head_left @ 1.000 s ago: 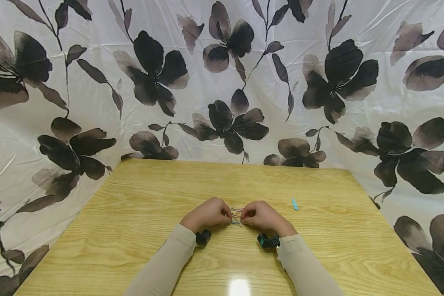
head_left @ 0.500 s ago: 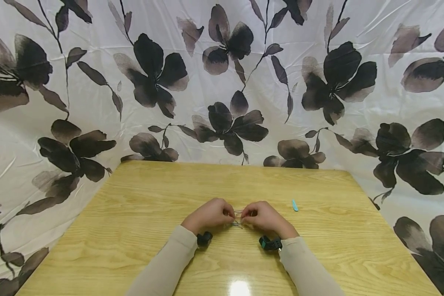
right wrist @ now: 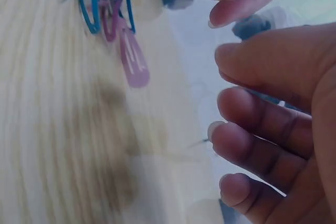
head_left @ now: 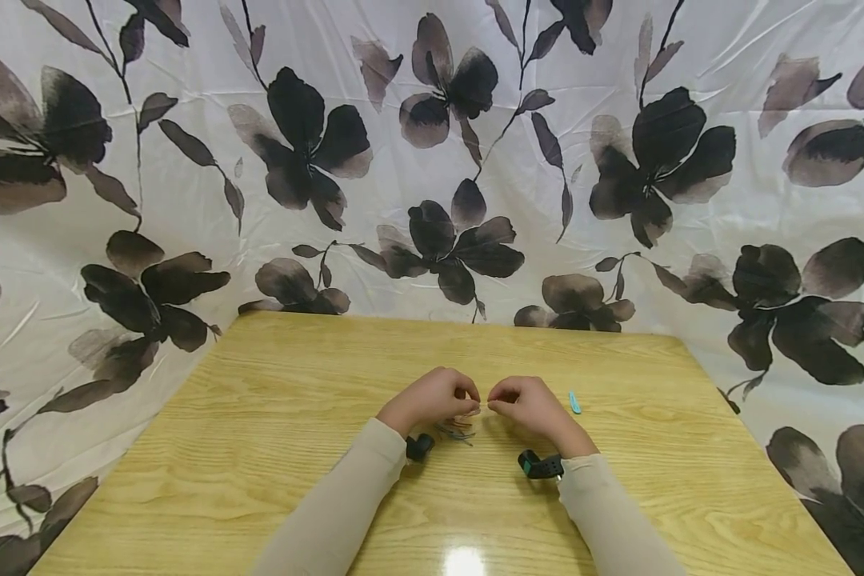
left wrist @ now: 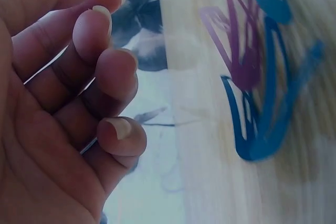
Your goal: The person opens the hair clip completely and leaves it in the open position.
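Several snap hair clips lie overlapping on the wooden table below my left hand [head_left: 438, 400]; a purple clip [left wrist: 244, 72] and a blue clip [left wrist: 257, 150] show in the left wrist view. The right wrist view shows a pink-purple clip [right wrist: 135, 64] beside a blue clip [right wrist: 89, 9]. My left fingers curl loosely, with nothing visible between them. Just to the right, my right hand [head_left: 529, 404] faces it, fingers bent and the fingertips of both hands close together. No clip shows at the right fingertips. In the head view, my left hand hides part of the clips.
A single light blue hair clip [head_left: 574, 402] lies on the table [head_left: 317, 352] to the right of my right hand. Behind the table hangs a white cloth [head_left: 418, 176] with dark flowers. Both wrists wear black straps.
Both hands have lifted away from the clips, moving up and to the right in the head view. The clips stay on the table; the light blue clip has not moved.
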A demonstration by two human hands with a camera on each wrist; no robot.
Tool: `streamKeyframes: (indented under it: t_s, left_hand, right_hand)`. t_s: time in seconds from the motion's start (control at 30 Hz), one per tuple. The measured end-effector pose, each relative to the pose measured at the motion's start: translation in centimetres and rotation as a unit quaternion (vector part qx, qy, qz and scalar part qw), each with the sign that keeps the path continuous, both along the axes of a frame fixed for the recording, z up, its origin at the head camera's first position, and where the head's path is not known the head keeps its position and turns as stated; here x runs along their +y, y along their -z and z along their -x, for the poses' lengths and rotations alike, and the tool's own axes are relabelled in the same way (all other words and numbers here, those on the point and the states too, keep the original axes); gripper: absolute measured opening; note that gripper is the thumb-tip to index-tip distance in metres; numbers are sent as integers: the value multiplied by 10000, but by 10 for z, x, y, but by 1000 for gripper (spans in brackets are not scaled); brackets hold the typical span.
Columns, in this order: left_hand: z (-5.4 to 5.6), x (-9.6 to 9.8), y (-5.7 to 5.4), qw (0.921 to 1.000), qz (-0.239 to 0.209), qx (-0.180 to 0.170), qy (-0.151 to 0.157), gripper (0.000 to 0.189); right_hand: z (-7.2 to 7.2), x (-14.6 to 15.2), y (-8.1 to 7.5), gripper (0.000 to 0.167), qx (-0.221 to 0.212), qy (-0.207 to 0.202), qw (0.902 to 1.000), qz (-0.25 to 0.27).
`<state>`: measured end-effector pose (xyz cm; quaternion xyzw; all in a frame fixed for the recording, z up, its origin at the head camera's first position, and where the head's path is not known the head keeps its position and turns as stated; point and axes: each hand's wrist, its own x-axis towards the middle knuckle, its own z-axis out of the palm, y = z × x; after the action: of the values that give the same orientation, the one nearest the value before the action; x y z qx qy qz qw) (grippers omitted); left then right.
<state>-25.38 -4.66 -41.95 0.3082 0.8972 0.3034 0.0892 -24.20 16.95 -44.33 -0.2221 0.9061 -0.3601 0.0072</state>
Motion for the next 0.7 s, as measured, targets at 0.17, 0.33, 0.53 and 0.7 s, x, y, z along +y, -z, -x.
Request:
streamKeyframes:
  t_s: [0.17,0.33,0.53,0.7]
  left_hand:
    - [4,14,-1,9999,-9,121,-37,17]
    - [7,30,-4,9998,0,174,-55,16]
    - [12,46,-5,9996,-15,281,-89,17]
    - [15,60,-4,9987,-11,491,-132,17]
  right_hand:
    - [-1,10,-5,7,194,331,9992,-98]
    - [-1,21,-9,7,325,568,9977,-183]
    - [-2,33,-12,6,465,781,9954,-313]
    - [-4,43,-13,6,514,958,9935,-329]
